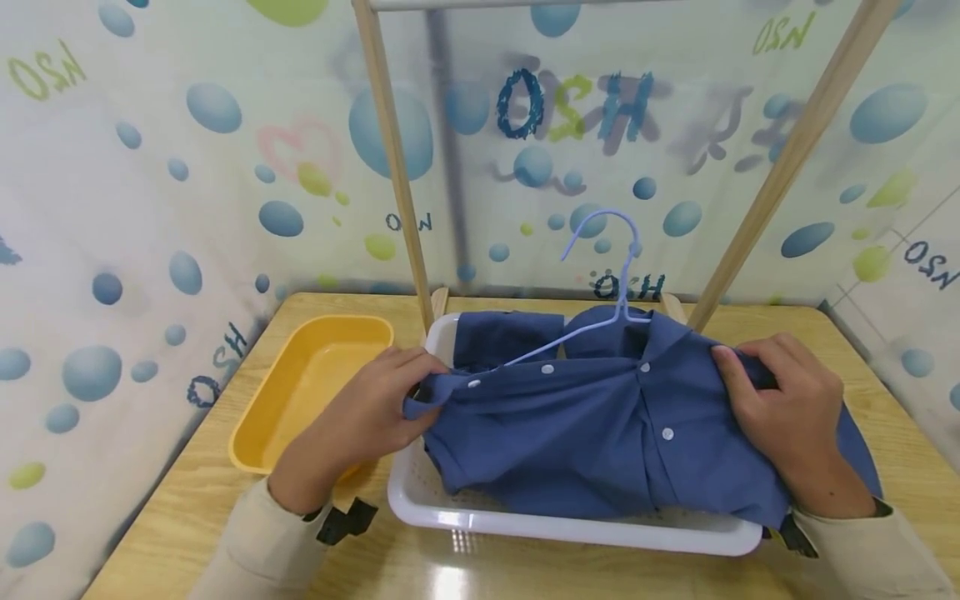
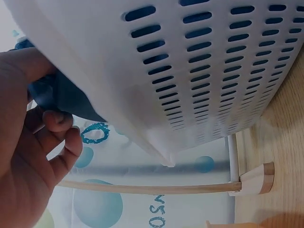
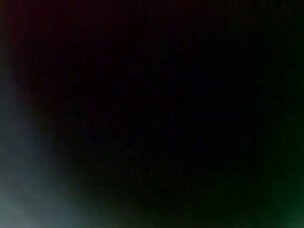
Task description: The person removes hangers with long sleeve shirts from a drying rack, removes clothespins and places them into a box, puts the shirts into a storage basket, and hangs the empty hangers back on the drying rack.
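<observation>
A blue button-up shirt spreads over a white perforated basket in the head view. Inside its collar sits a light-blue hanger, hook upward, one arm running left along the open front edge. My left hand pinches the shirt's edge at the left, near a white button; the left wrist view shows fingers and thumb at the dark cloth beside the basket wall. On the right, my right hand grips the shirt near the shoulder. The right wrist view is almost wholly dark.
A yellow tray stands left of the basket on the wooden table. Behind the basket rises a rack with wooden posts and a white crossbar. More dark-blue cloth lies at the basket's back.
</observation>
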The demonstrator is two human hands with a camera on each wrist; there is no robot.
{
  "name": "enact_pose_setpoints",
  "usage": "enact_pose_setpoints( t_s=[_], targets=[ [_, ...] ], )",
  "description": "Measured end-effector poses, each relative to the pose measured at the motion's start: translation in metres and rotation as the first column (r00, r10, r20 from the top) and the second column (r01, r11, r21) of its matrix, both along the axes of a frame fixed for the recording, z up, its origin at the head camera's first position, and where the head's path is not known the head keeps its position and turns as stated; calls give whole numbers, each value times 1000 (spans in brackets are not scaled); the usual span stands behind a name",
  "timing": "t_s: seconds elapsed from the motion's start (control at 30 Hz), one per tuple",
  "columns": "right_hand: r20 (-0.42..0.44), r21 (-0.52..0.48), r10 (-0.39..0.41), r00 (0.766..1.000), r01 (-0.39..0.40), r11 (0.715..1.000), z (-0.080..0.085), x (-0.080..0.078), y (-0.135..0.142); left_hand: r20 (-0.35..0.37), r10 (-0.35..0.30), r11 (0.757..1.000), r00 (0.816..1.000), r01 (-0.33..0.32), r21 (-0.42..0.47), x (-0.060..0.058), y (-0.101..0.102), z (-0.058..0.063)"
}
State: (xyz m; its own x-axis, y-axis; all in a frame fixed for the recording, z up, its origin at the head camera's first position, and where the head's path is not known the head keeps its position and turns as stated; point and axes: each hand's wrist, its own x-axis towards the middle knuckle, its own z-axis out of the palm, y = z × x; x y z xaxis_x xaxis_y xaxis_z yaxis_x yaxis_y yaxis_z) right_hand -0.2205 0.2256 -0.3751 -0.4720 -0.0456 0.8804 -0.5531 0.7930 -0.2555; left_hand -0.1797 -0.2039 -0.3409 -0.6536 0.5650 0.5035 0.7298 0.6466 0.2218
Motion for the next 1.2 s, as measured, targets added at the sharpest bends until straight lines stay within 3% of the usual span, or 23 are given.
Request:
enact_pose_setpoints(
  t_s=[0.43, 0.67, 1.2],
  targets=[
    [15, 3, -2, 1000, 2, 1000, -4, 0, 0, -37, 36, 999, 999, -37, -26, -2, -4, -4],
    [9, -8, 5, 1000, -5, 1000, -2, -2, 0, -100, 11, 1000, 995, -12, -14, -6, -3, -3],
    [30, -35, 12, 999, -11, 999, -6, -5, 0, -22, 11, 1000, 1000, -10, 28, -3, -4, -3]
  ],
)
